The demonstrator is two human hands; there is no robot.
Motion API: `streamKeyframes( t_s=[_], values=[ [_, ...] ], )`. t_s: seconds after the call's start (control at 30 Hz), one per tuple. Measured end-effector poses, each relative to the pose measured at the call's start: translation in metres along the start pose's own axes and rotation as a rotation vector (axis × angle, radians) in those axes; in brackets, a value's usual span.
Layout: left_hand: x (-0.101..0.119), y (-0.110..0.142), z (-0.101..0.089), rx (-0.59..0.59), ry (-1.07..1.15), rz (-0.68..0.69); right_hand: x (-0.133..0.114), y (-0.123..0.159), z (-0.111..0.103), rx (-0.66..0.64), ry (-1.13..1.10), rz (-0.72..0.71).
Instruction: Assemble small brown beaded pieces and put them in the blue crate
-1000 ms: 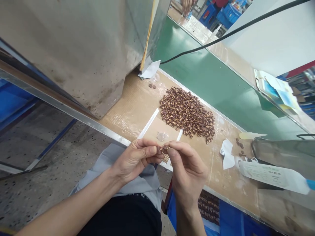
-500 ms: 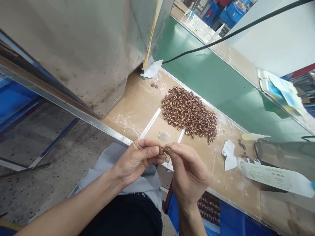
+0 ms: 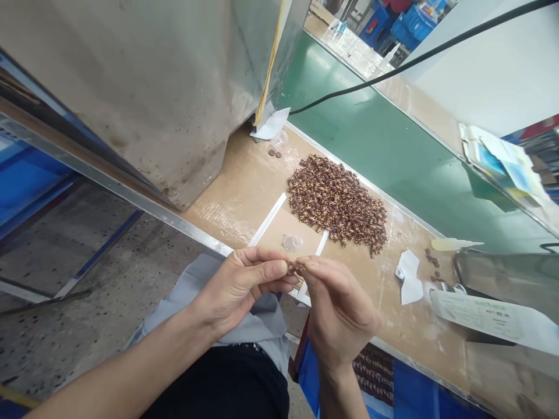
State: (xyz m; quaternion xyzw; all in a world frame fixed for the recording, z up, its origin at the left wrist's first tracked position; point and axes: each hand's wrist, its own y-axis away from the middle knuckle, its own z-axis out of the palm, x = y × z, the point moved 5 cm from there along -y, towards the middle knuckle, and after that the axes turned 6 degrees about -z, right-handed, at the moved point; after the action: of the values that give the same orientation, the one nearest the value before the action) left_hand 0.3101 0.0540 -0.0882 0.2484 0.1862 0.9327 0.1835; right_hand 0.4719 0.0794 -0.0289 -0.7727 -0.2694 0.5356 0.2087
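Note:
My left hand (image 3: 238, 285) and my right hand (image 3: 338, 308) meet fingertip to fingertip over the near edge of the brown workbench (image 3: 244, 180). Both pinch one small brown part with gold pins (image 3: 296, 267) between thumb and fingers. Just beyond the fingertips, a small clear round disc (image 3: 292, 242) lies on a cardboard square edged with white strips (image 3: 266, 220). Farther back lies a large heap of the same small brown parts (image 3: 338, 202).
A big grey metal housing (image 3: 144, 87) stands at the left of the bench. A green conveyor belt (image 3: 384, 145) runs behind, with a black cable (image 3: 414, 58) above it. White paper scraps (image 3: 407, 278), loose brown discs (image 3: 432, 262) and a labelled plastic bag (image 3: 493, 320) lie at right.
Both hands stay pinched together on the small part; they have drifted slightly to the right and the view has shifted a little. Nothing else moved.

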Motion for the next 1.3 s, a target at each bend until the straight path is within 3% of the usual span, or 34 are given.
streamKeyframes(
  t_s=[0.37,0.57,0.63,0.73,0.87,0.97,1.1,1.3],
  values=[
    [-0.001,0.003,0.001,0.055,-0.025,0.003,-0.003,0.003,-0.001,0.010,0.074,-0.148],
    [-0.008,0.000,-0.001,0.129,-0.106,0.007,0.005,0.010,-0.002,-0.006,0.060,-0.042],
    [-0.011,-0.003,-0.001,0.151,-0.175,-0.007,0.012,0.016,-0.012,0.004,0.075,0.000],
    [-0.011,-0.007,-0.004,0.194,-0.278,0.023,0.033,0.026,-0.043,0.056,0.188,0.049],
    [-0.005,-0.012,-0.014,0.263,-0.370,0.125,0.069,0.038,-0.098,0.054,0.540,0.016],
    [-0.004,-0.014,-0.021,0.282,-0.385,0.152,0.094,0.045,-0.122,0.022,0.732,-0.043],
    [-0.005,-0.015,-0.025,0.286,-0.400,0.151,0.113,0.052,-0.128,0.018,0.800,-0.074],
    [-0.007,-0.015,-0.028,0.286,-0.436,0.142,0.122,0.055,-0.124,0.030,0.805,-0.072]
  ],
)
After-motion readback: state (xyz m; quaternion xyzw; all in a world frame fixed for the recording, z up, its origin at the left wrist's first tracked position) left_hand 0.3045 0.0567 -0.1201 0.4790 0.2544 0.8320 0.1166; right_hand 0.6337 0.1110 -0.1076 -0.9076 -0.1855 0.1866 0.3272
